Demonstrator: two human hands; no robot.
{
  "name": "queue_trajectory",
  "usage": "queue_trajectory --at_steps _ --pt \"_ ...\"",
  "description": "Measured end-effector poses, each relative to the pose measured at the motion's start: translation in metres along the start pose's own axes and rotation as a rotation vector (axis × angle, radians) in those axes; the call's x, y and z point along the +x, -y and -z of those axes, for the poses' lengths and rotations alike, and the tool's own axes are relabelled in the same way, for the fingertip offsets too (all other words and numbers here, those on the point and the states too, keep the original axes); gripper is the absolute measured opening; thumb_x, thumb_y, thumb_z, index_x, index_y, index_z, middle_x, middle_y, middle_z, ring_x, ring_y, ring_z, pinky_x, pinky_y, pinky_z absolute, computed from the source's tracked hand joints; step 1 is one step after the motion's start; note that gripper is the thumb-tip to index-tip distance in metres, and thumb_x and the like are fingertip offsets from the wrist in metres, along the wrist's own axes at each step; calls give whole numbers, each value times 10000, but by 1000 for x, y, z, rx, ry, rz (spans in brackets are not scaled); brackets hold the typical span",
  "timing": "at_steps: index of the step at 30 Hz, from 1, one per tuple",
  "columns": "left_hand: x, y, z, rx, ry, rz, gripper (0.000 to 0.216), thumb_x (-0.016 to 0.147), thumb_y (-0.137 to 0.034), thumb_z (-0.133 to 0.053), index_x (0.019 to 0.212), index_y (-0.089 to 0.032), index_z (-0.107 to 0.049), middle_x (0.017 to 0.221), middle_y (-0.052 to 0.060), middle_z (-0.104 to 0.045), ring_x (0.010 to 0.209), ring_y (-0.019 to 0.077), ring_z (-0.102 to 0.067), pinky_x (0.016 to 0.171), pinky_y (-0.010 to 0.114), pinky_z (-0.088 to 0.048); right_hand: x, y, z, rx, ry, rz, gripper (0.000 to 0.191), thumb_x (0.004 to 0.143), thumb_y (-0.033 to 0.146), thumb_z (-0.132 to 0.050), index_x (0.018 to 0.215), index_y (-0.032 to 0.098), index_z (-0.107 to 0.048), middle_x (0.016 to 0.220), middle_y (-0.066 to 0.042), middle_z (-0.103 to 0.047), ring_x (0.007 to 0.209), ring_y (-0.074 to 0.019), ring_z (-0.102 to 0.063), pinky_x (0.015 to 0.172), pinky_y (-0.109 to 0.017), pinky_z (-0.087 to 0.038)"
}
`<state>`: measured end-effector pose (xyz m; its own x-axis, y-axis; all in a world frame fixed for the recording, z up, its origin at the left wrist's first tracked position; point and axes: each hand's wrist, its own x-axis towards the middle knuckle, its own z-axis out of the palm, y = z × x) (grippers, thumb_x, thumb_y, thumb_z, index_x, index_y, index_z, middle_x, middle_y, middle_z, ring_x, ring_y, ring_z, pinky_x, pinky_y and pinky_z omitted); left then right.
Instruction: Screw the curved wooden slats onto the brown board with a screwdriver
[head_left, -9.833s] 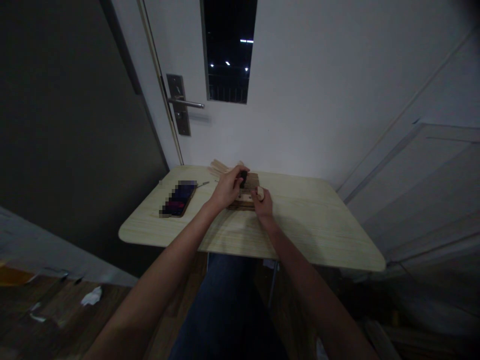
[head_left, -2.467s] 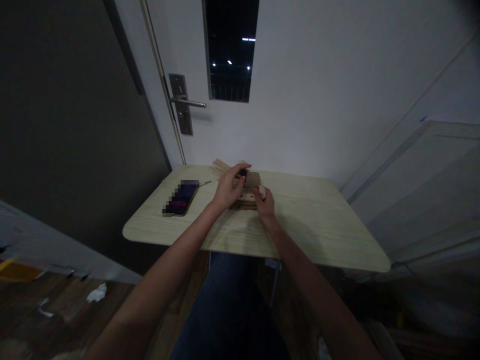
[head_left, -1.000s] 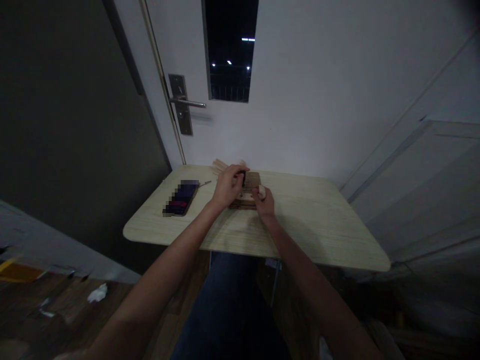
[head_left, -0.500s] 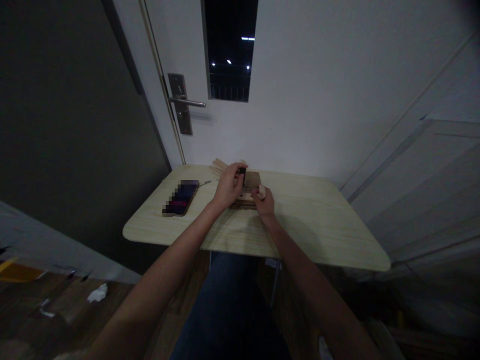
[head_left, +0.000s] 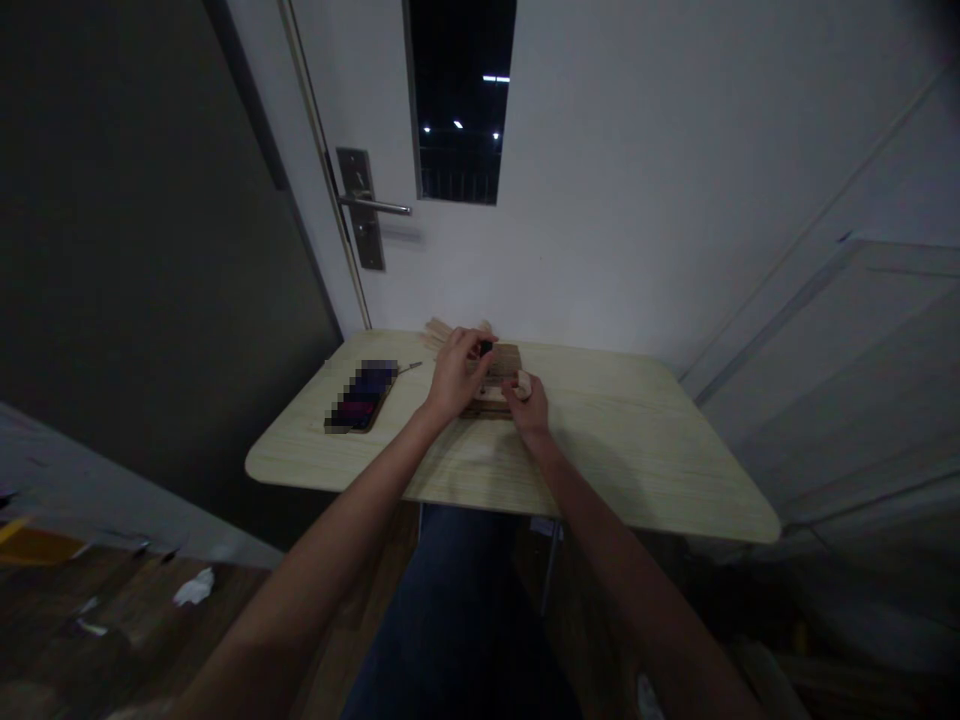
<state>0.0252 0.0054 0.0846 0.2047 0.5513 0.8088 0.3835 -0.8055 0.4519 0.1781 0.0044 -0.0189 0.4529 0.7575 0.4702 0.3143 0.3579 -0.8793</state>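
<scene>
My left hand [head_left: 453, 376] is closed, thumb and fingers around a small black object [head_left: 486, 348] above a brown wooden block [head_left: 505, 358]. What kind of object it is, I cannot make out. At the block's right front, my right hand [head_left: 531, 408] is closed in a pinch beside a pale wooden strip [head_left: 493, 393] with a dark spot on it. A small pale piece [head_left: 523, 383] shows at the fingers of that hand. The exact grip there is too small and dim to see.
Pale thin sticks [head_left: 439, 331] lie behind my left hand. A phone [head_left: 363, 396] with a blurred-out screen and a thin metal tool [head_left: 410, 367] lie on the left of the small table [head_left: 637, 440]. A white door [head_left: 600, 180] rises just behind the table.
The black object shows less of its length and sits slightly differently in my left fingers, which have shifted a little. My right hand stays nearly in place.
</scene>
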Motion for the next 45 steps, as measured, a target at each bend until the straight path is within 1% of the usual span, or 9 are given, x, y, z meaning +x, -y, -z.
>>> queue_trajectory --at_steps 7,13,16,19,23,29,34,39,45 --pt "-3 0 0 -66 30 -8 228 916 -160 -509 1126 -191 -591 1129 83 -663 980 169 -638 811 293 -560 0 -2 1 2 15 17 407 752 494 -640 1027 196 -595 968 -77 -666 891 -219 -617 905 -433 -498" --pt "-3 0 1 -86 53 6 204 917 -158 -502 1093 -189 -602 1081 80 -664 967 168 -638 838 314 -554 0 -2 1 3 13 22 406 752 518 -635 1007 207 -583 962 -74 -671 873 -214 -616 891 -422 -496" --pt "-3 0 1 -47 24 2 185 893 -187 -582 1076 -196 -612 1055 73 -633 989 183 -610 853 337 -543 0 -1 0 3 7 22 409 755 524 -625 998 199 -583 963 -79 -664 880 -217 -615 895 -430 -495" --pt "-4 1 0 -5 -6 17 208 843 -199 -670 1045 -207 -622 1025 57 -598 926 173 -588 843 337 -534 0 0 0 5 9 21 400 759 520 -626 1000 204 -581 943 -70 -662 873 -217 -614 869 -426 -508" --pt "-4 1 -2 -38 17 8 175 879 -168 -584 1051 -202 -597 1007 55 -620 900 166 -594 834 322 -529 0 -1 1 2 14 23 382 762 517 -648 984 211 -587 945 -66 -667 888 -216 -614 859 -412 -517" --pt "-4 -2 2 -131 123 16 300 892 -125 -446 1173 -188 -532 1077 83 -656 972 178 -641 860 315 -528 0 -2 1 -3 21 15 416 759 526 -645 1010 199 -592 955 -74 -667 887 -218 -618 865 -423 -517" --pt "-5 -3 1 -125 111 -15 246 894 -144 -472 1116 -192 -564 1078 84 -641 1011 190 -620 853 329 -533 0 -1 0 -8 29 17 408 765 517 -638 1000 186 -592 961 -88 -664 908 -231 -621 883 -439 -508" --pt "-3 1 -3 -28 34 26 221 824 -203 -672 1025 -197 -581 968 43 -578 812 150 -559 738 293 -524 0 0 -1 -14 18 16 392 762 524 -625 980 201 -582 948 -82 -664 883 -232 -624 888 -445 -505" --pt "0 -2 1 -74 94 29 206 828 -113 -589 1012 -200 -560 915 32 -599 815 153 -587 741 303 -534 0 1 0 -10 12 14 396 753 529 -625 975 205 -578 953 -84 -661 892 -234 -619 911 -452 -493"
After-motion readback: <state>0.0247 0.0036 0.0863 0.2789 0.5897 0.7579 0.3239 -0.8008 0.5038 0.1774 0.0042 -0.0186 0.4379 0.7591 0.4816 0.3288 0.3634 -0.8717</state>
